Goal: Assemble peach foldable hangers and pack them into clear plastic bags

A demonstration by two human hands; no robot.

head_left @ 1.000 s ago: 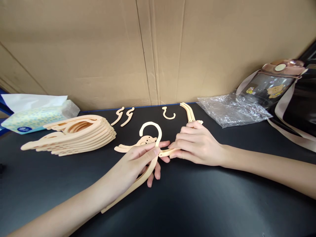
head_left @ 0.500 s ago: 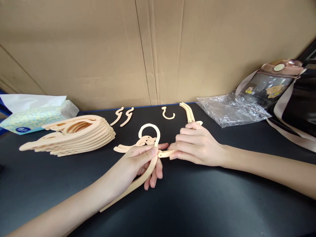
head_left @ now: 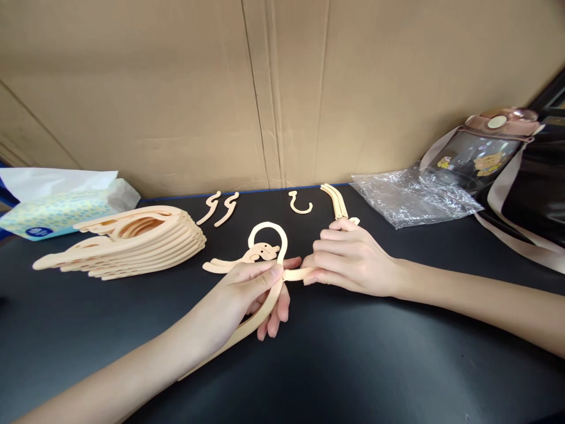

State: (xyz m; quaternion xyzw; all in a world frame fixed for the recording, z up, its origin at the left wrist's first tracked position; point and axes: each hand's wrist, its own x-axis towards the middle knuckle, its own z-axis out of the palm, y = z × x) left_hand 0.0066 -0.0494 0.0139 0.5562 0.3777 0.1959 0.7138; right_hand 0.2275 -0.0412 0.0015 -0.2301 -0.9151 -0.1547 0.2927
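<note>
While left hand (head_left: 249,287) pinches hooked hanger (head_left: 283,238), right hand (head_left: 351,259) clasps slat (head_left: 294,274), far end hidden

Black tabletop (head_left: 331,359), stacked hangers (head_left: 154,250), plastic bag (head_left: 406,200)

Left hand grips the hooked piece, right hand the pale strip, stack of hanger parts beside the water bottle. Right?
One fix: the head view shows the stack of hanger parts beside the tissue pack, not the water bottle. Left hand grips the hooked piece, right hand the pale strip.
</note>
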